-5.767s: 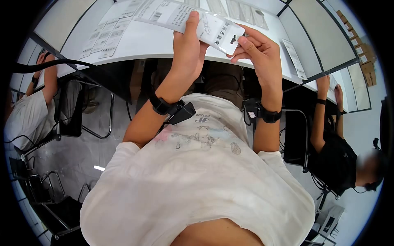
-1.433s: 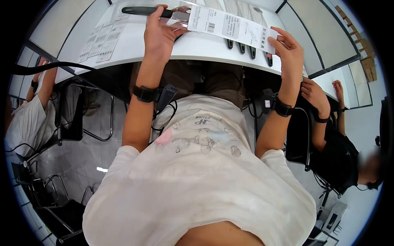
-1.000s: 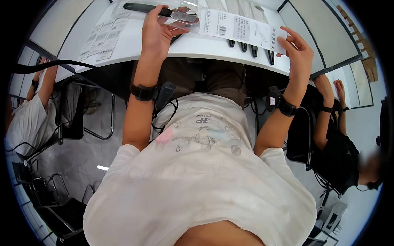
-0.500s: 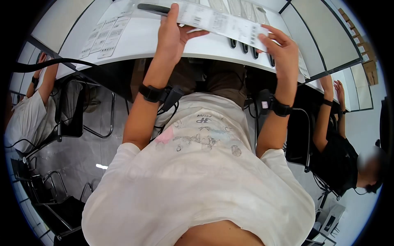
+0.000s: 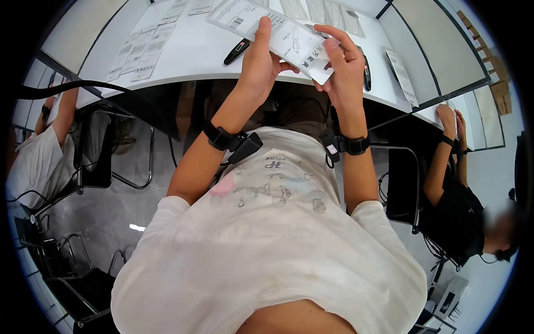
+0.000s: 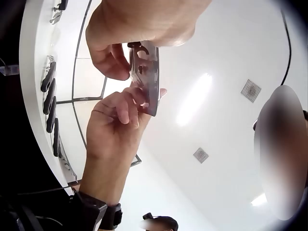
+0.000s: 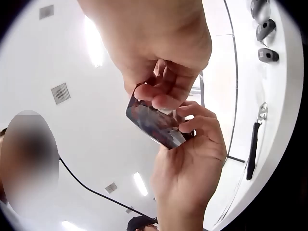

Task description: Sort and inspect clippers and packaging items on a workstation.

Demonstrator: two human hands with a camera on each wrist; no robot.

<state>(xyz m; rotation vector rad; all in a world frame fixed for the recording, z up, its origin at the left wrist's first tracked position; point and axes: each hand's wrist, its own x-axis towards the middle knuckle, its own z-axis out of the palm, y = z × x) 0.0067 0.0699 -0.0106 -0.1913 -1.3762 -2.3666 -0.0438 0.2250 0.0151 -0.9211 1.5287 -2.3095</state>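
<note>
A clear plastic pack with a white printed card point(image 5: 283, 42) slants between my hands over the near table edge. My left hand point(image 5: 258, 72) grips its middle, thumb on the printed face and fingers beneath. At its lower right end, my right hand point(image 5: 346, 75) pinches the card near the hanging hole. In the left wrist view the pack point(image 6: 149, 79) shows edge-on between both hands. The right wrist view shows its dark, shiny side point(image 7: 156, 122) under my right fingers point(image 7: 168, 98). The black-handled tool seen in it earlier is hidden by the card and hands.
A black-handled tool point(image 5: 236, 51) lies left of my hands, another black handle point(image 5: 366, 69) to the right. Several printed packs point(image 5: 147, 53) lie at the left, clear packs point(image 5: 331, 16) at the back. One printed pack point(image 5: 400, 78) lies near the right partition point(image 5: 439, 55).
My hands have come closer together, the left moving right and the right moving left. The pack has tilted, and the black handle that showed at its left end is out of sight.
</note>
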